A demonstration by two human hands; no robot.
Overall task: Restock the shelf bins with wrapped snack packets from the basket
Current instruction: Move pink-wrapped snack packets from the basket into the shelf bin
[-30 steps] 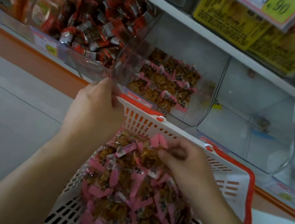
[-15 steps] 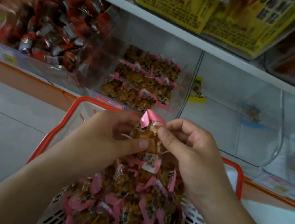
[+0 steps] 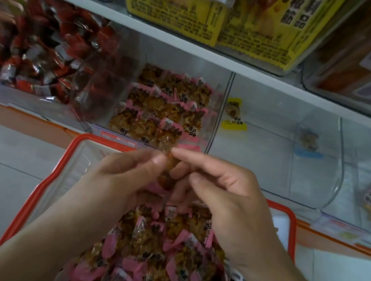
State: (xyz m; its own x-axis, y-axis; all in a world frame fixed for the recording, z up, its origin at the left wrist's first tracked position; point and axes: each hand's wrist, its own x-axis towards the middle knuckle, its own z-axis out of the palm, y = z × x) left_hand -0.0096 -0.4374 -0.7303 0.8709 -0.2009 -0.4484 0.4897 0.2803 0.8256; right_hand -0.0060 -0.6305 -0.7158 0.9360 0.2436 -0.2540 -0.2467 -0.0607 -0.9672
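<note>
Shelf (image 3: 170, 40): white, across the far side, clear bins beneath.
Basket (image 3: 55, 177): red-rimmed, near, heaped with pink packets (image 3: 153, 262).
Bin (image 3: 217, 111): directly far of both hands, part-filled with neat rows of the same packets, near edge just beyond the fingertips.
Left hand (image 3: 114, 178), right hand (image 3: 227, 193): together above the basket, each pinching one packet (image 3: 166, 173).
Held packet: long axis running near-to-far, far end toward the bin; both hands about equally near.
</note>
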